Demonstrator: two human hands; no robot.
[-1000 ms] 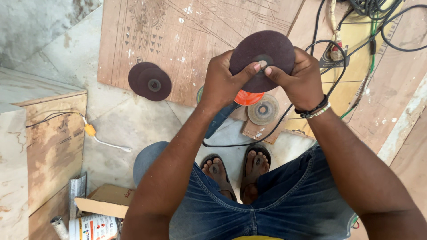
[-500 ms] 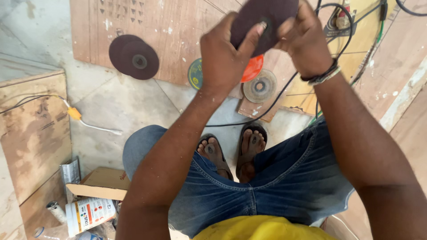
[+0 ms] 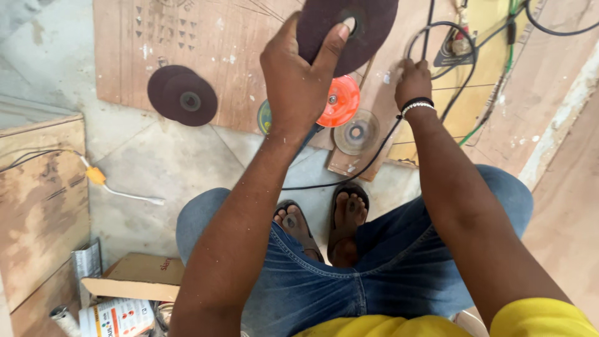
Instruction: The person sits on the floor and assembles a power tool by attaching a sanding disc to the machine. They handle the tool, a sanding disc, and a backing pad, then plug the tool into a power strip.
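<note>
The grip of the left hand [image 3: 298, 81] is closed on a dark maroon disc [image 3: 349, 28], fingers on its face and one fingertip at the centre hole, and it holds the disc up above the plywood sheet [image 3: 206, 56]. The right hand [image 3: 413, 81] is lower, down on the board beside a black cable [image 3: 430, 37]; its fingers are curled, but I cannot tell if it holds something. Under the left hand, an orange disc [image 3: 340, 100] lies on the plywood, a grey disc [image 3: 356, 132] is just beside it, and the edge of a greenish disc [image 3: 264, 117] shows at the other side. Two more dark discs [image 3: 182, 95] lie overlapped further left. The person sits with feet in sandals [image 3: 324, 224] on a grey stone floor [image 3: 156, 162]. A cardboard box [image 3: 134, 278] is on the floor at the near left, and a white wire with a yellow connector [image 3: 95, 176] runs beside it.
</note>
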